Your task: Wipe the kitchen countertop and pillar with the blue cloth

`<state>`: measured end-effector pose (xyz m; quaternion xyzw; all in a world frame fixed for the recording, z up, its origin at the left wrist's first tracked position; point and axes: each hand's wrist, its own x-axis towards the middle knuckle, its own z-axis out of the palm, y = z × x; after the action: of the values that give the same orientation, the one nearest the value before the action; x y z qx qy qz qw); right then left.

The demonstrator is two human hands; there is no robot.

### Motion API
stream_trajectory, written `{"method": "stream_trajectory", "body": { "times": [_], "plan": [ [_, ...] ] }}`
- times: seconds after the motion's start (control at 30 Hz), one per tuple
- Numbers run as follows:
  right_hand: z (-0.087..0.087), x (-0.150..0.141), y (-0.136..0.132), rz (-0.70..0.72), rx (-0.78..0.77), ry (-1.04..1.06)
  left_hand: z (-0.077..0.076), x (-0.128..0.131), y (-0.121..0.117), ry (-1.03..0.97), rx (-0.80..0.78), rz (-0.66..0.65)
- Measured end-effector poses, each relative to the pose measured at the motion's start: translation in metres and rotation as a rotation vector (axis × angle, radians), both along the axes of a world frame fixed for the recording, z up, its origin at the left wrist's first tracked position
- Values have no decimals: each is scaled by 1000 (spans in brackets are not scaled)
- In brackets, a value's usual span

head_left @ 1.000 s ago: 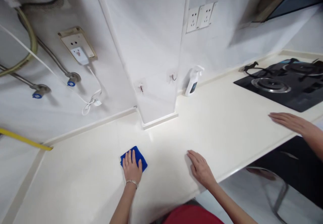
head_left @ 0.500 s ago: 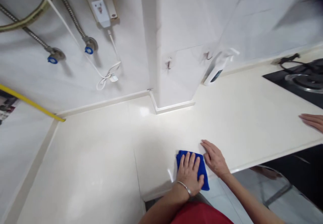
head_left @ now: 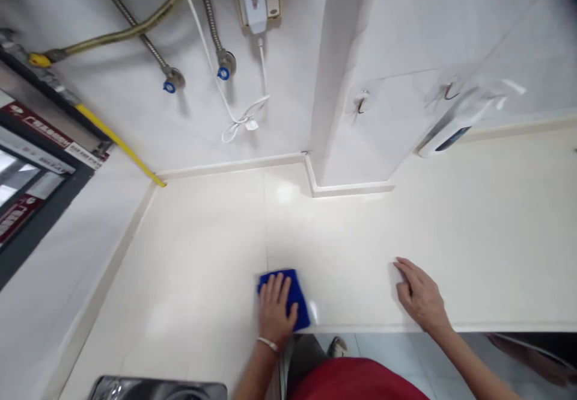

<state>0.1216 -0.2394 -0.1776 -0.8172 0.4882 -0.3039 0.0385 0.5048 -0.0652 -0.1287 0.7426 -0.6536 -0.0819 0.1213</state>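
My left hand [head_left: 276, 313] lies flat on a folded blue cloth [head_left: 297, 298], pressing it onto the cream countertop [head_left: 207, 255] near the front edge. Its fingers are stretched out and slightly spread, not wrapped round the cloth. A pale bangle circles that wrist. Farther right, my right hand [head_left: 421, 295] is at the counter's front part with nothing in it. Its fingers point forward and left, the thumb apart from them. Whether its fingertips touch the surface I cannot tell.
A white spray bottle [head_left: 455, 126] leans by the wall behind a jutting pillar [head_left: 374, 129]. Valves [head_left: 224, 72], hoses and a plugged-in charger [head_left: 255, 9] hang on the back wall. A yellow pipe [head_left: 121, 144] meets the left corner. A shiny metal-edged object [head_left: 157, 388] shows at bottom left.
My left hand has slid left with the blue cloth, across the counter seam. The view has swung left; another person's hand and the cooktop at the right are out of sight.
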Motion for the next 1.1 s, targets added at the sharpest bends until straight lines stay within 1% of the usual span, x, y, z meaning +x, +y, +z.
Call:
{"method": "stream_trajectory", "body": {
  "times": [0.07,0.17,0.23,0.27,0.3,0.37,0.43,0.47,0.5,0.57,0.7,0.8,0.87,0.93,1.0,1.1],
  "plan": [
    [-1,1,0,-2,-16,3,2,47,24,-77,-4,212],
    [-4,3,0,-3,-35,5,8,121,62,-172,-58,562],
    [-7,4,0,-13,-41,-3,14,163,83,-218,-91,783],
    [-8,5,-1,-19,-41,-7,16,178,90,-236,-106,889],
    [-9,6,-1,-25,-38,-9,18,190,95,-242,-120,972],
    [-10,8,-1,-37,-27,-5,20,200,98,-240,-128,1094],
    [-9,10,0,-53,-12,11,20,197,94,-240,-128,1155],
    [-8,11,1,-62,-5,21,19,191,90,-241,-132,1161],
    [-7,13,1,-70,1,29,17,183,86,-243,-139,1147],
    [-5,15,2,-78,6,37,12,165,77,-251,-165,1054],
    [-2,20,1,-86,-7,40,-7,115,51,-316,-275,743],
    [-4,22,-2,-91,-29,44,-24,66,19,-327,-334,497],
    [-7,22,-4,-97,-48,39,-32,31,-6,-308,-338,346],
    [-9,23,-6,-101,-57,27,-35,-5,-31,-271,-311,193],
    [-8,24,-7,-104,-59,6,-35,-40,-54,-219,-273,65],
    [-1,27,-9,-109,-61,-12,-31,-93,-83,-136,-210,-112]
  ]
}}
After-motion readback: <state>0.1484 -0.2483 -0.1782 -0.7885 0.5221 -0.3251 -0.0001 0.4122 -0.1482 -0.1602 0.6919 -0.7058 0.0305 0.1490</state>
